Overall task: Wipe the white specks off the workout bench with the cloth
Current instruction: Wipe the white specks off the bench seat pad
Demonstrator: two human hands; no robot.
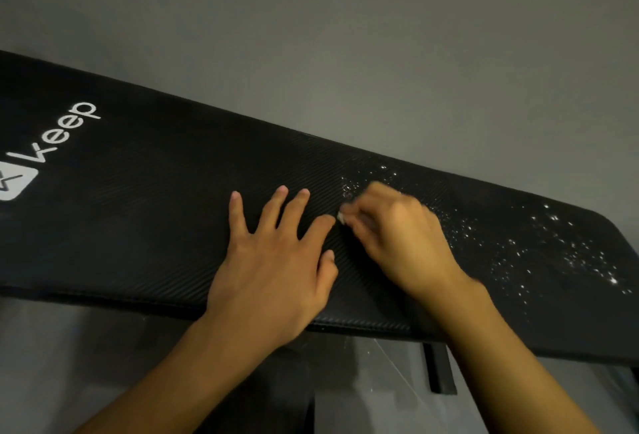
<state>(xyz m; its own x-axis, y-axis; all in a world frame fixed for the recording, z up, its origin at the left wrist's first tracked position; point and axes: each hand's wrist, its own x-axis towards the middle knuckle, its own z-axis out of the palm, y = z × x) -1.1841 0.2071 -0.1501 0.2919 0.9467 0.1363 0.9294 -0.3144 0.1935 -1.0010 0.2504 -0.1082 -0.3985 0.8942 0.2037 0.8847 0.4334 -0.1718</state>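
Note:
A black ribbed workout bench runs across the view, with a white "Keep" logo at its left end. White specks are scattered over its right part, and a few more lie beside my right hand. My left hand rests flat on the bench with fingers spread. Just to its right, my right hand is blurred and its fingers curl round a small whitish scrap of cloth, of which only a corner shows, pressed to the bench.
A grey wall stands behind the bench. Below the bench's near edge lie a grey floor and a dark frame leg.

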